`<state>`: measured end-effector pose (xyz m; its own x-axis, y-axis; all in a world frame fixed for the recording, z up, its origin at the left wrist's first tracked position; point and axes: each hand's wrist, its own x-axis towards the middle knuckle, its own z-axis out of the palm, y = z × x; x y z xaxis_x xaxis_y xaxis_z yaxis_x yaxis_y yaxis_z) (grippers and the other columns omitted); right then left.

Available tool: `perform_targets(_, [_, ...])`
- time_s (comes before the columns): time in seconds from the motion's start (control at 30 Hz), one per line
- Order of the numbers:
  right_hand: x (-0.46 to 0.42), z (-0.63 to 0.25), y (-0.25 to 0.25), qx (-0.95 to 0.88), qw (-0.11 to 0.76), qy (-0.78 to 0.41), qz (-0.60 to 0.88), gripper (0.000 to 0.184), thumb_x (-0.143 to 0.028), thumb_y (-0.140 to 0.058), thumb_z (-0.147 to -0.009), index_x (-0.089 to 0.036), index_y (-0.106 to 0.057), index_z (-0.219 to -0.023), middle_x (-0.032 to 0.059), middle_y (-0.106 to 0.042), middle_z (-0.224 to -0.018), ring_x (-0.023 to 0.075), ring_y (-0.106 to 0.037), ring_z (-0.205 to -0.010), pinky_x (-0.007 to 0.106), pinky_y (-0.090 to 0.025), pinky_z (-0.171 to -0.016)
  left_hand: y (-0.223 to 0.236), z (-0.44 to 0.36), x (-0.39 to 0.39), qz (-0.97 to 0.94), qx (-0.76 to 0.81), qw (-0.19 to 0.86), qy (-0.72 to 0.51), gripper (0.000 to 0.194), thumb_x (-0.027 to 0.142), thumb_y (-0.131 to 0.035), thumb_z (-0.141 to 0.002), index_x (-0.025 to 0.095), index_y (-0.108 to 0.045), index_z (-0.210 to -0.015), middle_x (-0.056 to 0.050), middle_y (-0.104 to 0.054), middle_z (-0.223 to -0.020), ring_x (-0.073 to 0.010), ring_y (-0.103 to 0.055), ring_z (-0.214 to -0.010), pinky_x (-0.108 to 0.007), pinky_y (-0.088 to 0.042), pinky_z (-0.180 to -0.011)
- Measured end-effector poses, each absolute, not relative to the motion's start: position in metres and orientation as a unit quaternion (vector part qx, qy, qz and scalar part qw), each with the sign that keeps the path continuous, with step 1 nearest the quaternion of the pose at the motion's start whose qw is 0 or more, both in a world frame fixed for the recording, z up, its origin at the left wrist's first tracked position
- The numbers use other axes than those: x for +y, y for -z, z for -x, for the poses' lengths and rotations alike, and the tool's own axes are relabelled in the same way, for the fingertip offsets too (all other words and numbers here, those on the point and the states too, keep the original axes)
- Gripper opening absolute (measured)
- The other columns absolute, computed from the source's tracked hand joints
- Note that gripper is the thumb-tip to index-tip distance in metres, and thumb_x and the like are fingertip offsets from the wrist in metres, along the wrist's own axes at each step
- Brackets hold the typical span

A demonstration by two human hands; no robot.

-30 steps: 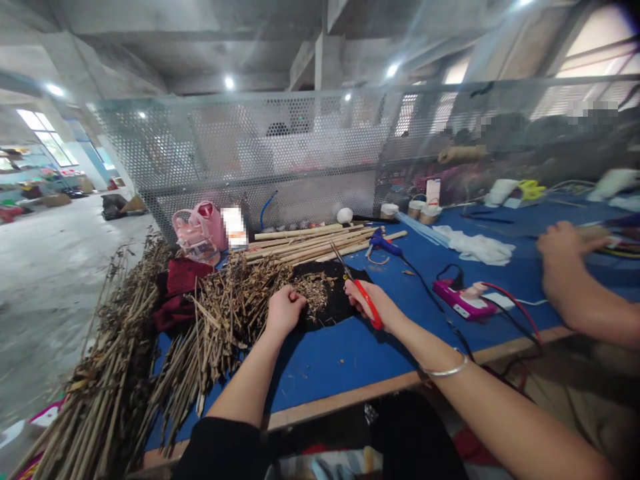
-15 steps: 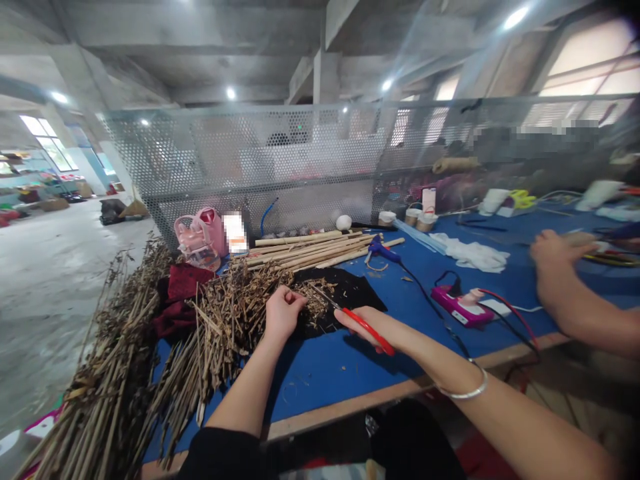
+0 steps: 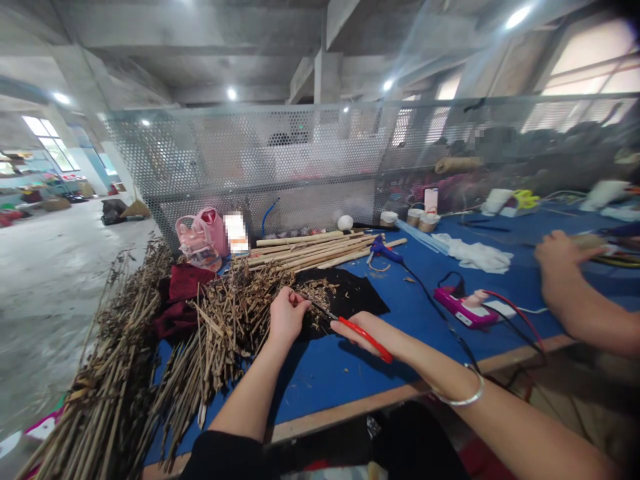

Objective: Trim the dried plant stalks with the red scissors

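Observation:
My right hand (image 3: 361,333) is closed around the red handles of a pair of scissors (image 3: 367,338). Their dark blades point left and reach close to the fingertips of my left hand (image 3: 289,313). That left hand is pinched; whatever is between its thumb and fingers is too small to make out. Beside it lies a heap of dried plant stalks (image 3: 233,313), with the cut ends toward me. Under and behind the blades, small dry clippings (image 3: 320,291) are scattered over a black cloth (image 3: 363,291).
Thin wooden sticks (image 3: 300,252) lie behind the heap. A blue glue gun (image 3: 384,249) trails its cord to a purple power strip (image 3: 463,308). White gloves (image 3: 480,253) rest farther right, near another person's hand (image 3: 560,257). More stalks (image 3: 107,373) hang over the left edge.
The scissors have shifted slightly left and down, bringing their blades up to my left fingertips. My left hand has moved a little to the right.

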<state>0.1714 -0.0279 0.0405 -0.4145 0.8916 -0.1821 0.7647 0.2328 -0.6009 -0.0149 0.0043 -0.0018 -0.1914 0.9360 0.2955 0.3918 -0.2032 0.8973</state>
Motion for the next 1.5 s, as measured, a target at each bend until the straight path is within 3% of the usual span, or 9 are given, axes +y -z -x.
perform_targets(0.2, [-0.014,-0.181,-0.028,-0.740,0.131,-0.309,0.584,0.062,-0.073,-0.027,-0.071,-0.017,-0.040,-0.049,-0.0031,-0.035,-0.042,0.0074,-0.031,-0.041,0.022,-0.024,-0.043,-0.001,0.017,0.002,-0.607,0.583,0.231,-0.489,0.017,0.026,-0.054,-0.070,0.018,-0.041,-0.061,0.003,-0.052,-0.059,-0.0097,-0.047,-0.055,-0.021,-0.033,-0.056])
perform_targets(0.33, [0.010,-0.198,-0.025,-0.740,0.119,-0.216,0.625,0.063,-0.074,-0.028,-0.070,-0.017,-0.052,-0.058,0.0044,-0.055,-0.056,0.0148,-0.049,-0.052,0.024,-0.033,-0.049,-0.001,0.020,0.001,-0.617,0.585,0.227,-0.475,0.019,0.027,-0.039,-0.078,0.018,-0.046,-0.062,0.003,-0.047,-0.057,-0.0107,-0.044,-0.057,-0.022,-0.031,-0.056])
perform_targets(0.53, [0.045,-0.210,-0.030,-0.699,-0.002,-0.152,0.699,0.071,-0.078,-0.031,-0.065,-0.014,-0.062,-0.075,0.0170,-0.064,-0.086,0.0289,-0.060,-0.076,0.033,-0.041,-0.061,0.007,0.019,0.004,-0.604,0.632,0.178,-0.452,0.012,0.021,-0.047,-0.071,0.019,-0.041,-0.061,0.006,-0.040,-0.052,-0.0091,-0.037,-0.050,-0.020,-0.029,-0.052])
perform_targets(0.73, [0.028,-0.205,-0.023,-0.759,0.037,-0.183,0.623,0.062,-0.075,-0.035,-0.066,-0.017,-0.059,-0.064,0.0104,-0.064,-0.070,0.0220,-0.059,-0.063,0.027,-0.037,-0.056,-0.005,0.014,0.031,-0.669,0.638,0.103,-0.368,0.014,0.016,-0.038,-0.081,0.019,-0.050,-0.077,-0.004,-0.061,-0.077,-0.0142,-0.056,-0.074,-0.023,-0.039,-0.066])
perform_targets(0.87, [0.015,-0.214,-0.021,-0.741,0.129,-0.198,0.629,0.060,-0.071,-0.030,-0.072,-0.018,-0.054,-0.060,0.0069,-0.062,-0.063,0.0195,-0.057,-0.062,0.024,-0.034,-0.054,-0.019,-0.002,0.065,-0.725,0.662,0.034,-0.187,0.021,0.014,-0.035,-0.083,0.017,-0.055,-0.088,-0.012,-0.063,-0.084,-0.0204,-0.059,-0.083,-0.029,-0.042,-0.071])
perform_targets(0.97, [0.010,-0.222,-0.020,-0.725,0.169,-0.225,0.629,0.060,-0.070,-0.027,-0.073,-0.018,-0.052,-0.057,0.0044,-0.058,-0.059,0.0176,-0.053,-0.059,0.024,-0.032,-0.052,-0.023,-0.015,0.081,-0.744,0.648,0.027,-0.159,0.020,0.010,-0.039,-0.080,0.014,-0.058,-0.087,-0.015,-0.063,-0.088,-0.0226,-0.059,-0.089,-0.033,-0.042,-0.076])
perform_targets(1.23, [0.006,-0.227,-0.014,-0.733,0.202,-0.233,0.606,0.054,-0.066,-0.029,-0.075,-0.018,-0.045,-0.056,0.0007,-0.049,-0.053,0.0130,-0.043,-0.051,0.023,-0.028,-0.050,-0.030,0.003,0.061,-0.728,0.664,-0.001,-0.167,0.019,0.016,-0.040,-0.081,0.016,-0.058,-0.085,-0.014,-0.063,-0.081,-0.0235,-0.061,-0.081,-0.032,-0.043,-0.071])
perform_targets(1.37, [0.011,-0.212,-0.015,-0.745,0.208,-0.223,0.593,0.050,-0.065,-0.036,-0.073,-0.019,-0.044,-0.056,0.0005,-0.050,-0.054,0.0129,-0.043,-0.051,0.023,-0.027,-0.050,-0.032,0.036,0.035,-0.674,0.714,0.015,-0.191,0.005,0.023,-0.054,-0.074,0.018,-0.055,-0.072,-0.010,-0.061,-0.073,-0.0226,-0.060,-0.075,-0.029,-0.041,-0.068])
perform_targets(1.5, [0.022,-0.189,-0.024,-0.767,0.207,-0.233,0.560,0.049,-0.063,-0.037,-0.075,-0.019,-0.046,-0.056,-0.0008,-0.048,-0.051,0.0118,-0.042,-0.050,0.022,-0.025,-0.047,-0.036,0.047,0.017,-0.610,0.714,0.016,-0.343,0.021,0.038,-0.048,-0.077,0.017,-0.050,-0.073,-0.009,-0.057,-0.079,-0.0208,-0.056,-0.077,-0.029,-0.041,-0.067])
